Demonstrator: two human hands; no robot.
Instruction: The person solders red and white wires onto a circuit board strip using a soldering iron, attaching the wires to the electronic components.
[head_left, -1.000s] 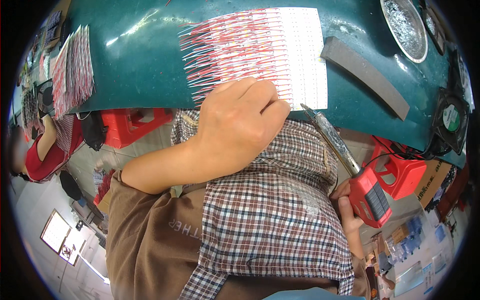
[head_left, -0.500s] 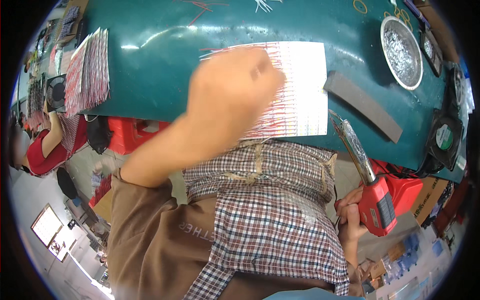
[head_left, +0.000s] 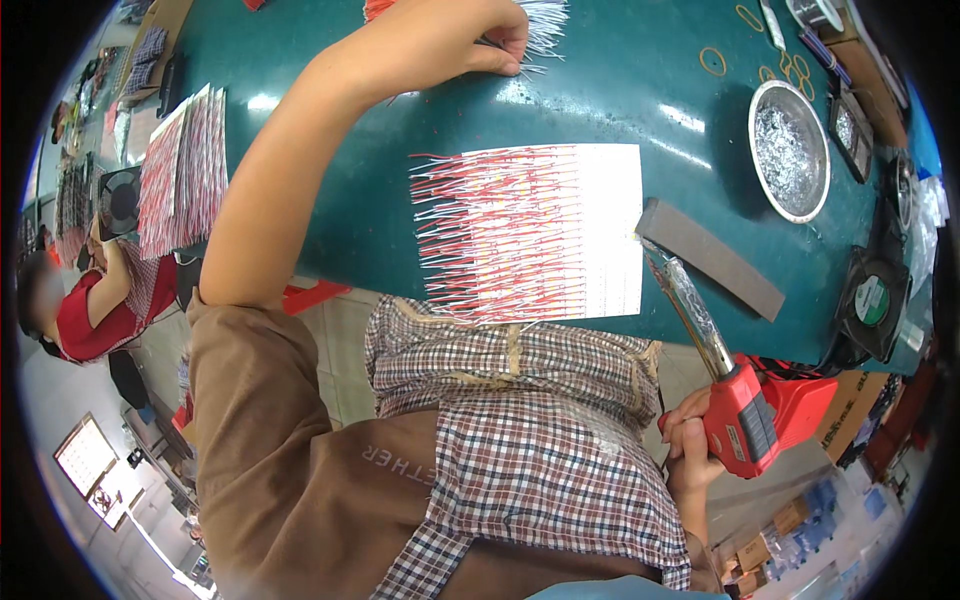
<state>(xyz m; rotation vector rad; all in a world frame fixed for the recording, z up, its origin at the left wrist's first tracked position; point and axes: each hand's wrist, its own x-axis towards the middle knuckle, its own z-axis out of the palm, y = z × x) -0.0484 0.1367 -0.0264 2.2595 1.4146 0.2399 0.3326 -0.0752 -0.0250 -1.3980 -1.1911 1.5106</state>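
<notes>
The white panel (head_left: 608, 230) lies flat on the green table (head_left: 350, 225), at the edge nearest the person, its red and white leads (head_left: 500, 235) spread leftward in rows and its right-hand strip bare. Just off its right edge is the tip of a red-handled soldering iron (head_left: 740, 415), close to the end of a grey bar (head_left: 710, 262); whether it touches either cannot be told. The right hand (head_left: 692, 440) is clamped round the iron's handle. Beyond the panel, the left hand (head_left: 480, 38) is beside a bunch of loose white wires (head_left: 545, 25), fingers curled and thumb near the fingertips; whether a strand is pinched cannot be made out. Handling these fine strands well probably calls for a light pinch that separates them without dragging the bunch, with the iron steady and its tip clear of the leads.
</notes>
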